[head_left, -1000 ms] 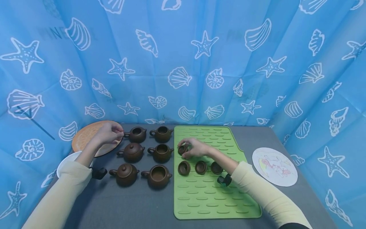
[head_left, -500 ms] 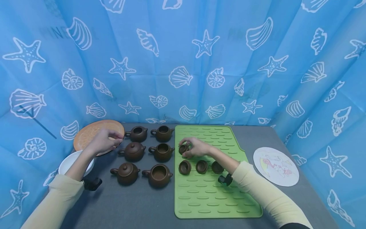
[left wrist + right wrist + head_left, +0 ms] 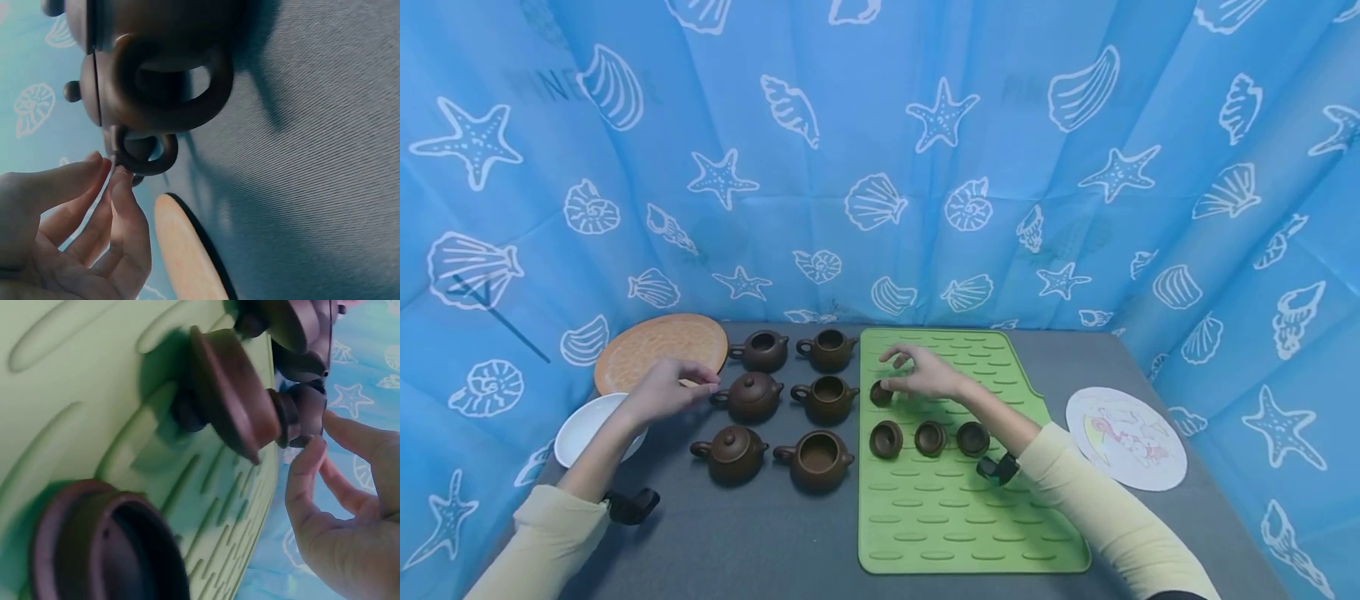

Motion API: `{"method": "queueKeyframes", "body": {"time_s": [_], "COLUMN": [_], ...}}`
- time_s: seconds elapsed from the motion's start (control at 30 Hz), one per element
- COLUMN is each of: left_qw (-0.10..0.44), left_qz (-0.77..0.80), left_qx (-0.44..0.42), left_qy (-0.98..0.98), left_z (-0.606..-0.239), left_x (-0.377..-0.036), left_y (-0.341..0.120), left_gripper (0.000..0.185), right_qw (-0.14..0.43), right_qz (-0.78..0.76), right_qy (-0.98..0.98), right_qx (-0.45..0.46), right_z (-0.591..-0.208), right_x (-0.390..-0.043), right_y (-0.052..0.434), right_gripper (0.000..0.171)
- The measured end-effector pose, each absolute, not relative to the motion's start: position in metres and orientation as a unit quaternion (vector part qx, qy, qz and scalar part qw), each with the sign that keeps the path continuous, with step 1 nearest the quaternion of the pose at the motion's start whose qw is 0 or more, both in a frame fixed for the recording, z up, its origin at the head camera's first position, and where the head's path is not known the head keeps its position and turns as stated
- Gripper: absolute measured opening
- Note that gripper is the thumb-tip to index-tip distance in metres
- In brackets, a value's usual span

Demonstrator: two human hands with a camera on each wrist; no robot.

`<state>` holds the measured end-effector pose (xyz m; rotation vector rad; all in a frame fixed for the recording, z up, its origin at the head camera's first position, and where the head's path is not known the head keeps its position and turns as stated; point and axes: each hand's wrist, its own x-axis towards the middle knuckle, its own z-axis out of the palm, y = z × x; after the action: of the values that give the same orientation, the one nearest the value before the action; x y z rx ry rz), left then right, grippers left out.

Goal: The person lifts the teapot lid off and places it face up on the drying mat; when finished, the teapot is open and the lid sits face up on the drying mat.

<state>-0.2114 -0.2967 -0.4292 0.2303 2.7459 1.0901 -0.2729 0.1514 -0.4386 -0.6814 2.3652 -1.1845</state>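
Brown clay teapot lid point(image 3: 881, 393): on green ribbed silicone mat point(image 3: 970, 533), far left. Right hand point(image 3: 927, 377) fingers point(image 3: 306, 481) relaxed, just touching lid. Left hand point(image 3: 662, 392) fingers loosely curled, empty, beside lidded brown clay teapot point(image 3: 748, 397).

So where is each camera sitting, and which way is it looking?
Head: worn up high, looking forward and down at the table; both sleeves and hands show.
Left wrist: low beside the left hand, facing teapot handles; fingers show.
Right wrist: low over the green mat, facing the lids; the right hand shows.
Head and right wrist views share the mat and lids.
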Motion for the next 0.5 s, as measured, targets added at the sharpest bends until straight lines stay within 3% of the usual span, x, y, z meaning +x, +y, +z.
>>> {"method": "queueKeyframes", "body": {"time_s": [0.27, 0.5], "left_qw": [0.080, 0.076], "left_qz": [0.379, 0.385], "left_qx": [0.078, 0.064], "left_qy": [0.919, 0.918], "left_z": [-0.438, -0.443], "left_x": [-0.208, -0.206], "left_y": [-0.295, -0.296], "left_gripper": [0.017, 0.017], "right_qw": [0.137, 0.147], "right_qz": [-0.483, -0.499], "right_qy": [0.829, 0.809], "right_qx": [-0.247, -0.271], "right_z": [-0.419, -0.402], "right_x": [-0.267, -0.256], "right_y": [0.128, 0.094], "right_gripper": [0.038, 0.036]}}
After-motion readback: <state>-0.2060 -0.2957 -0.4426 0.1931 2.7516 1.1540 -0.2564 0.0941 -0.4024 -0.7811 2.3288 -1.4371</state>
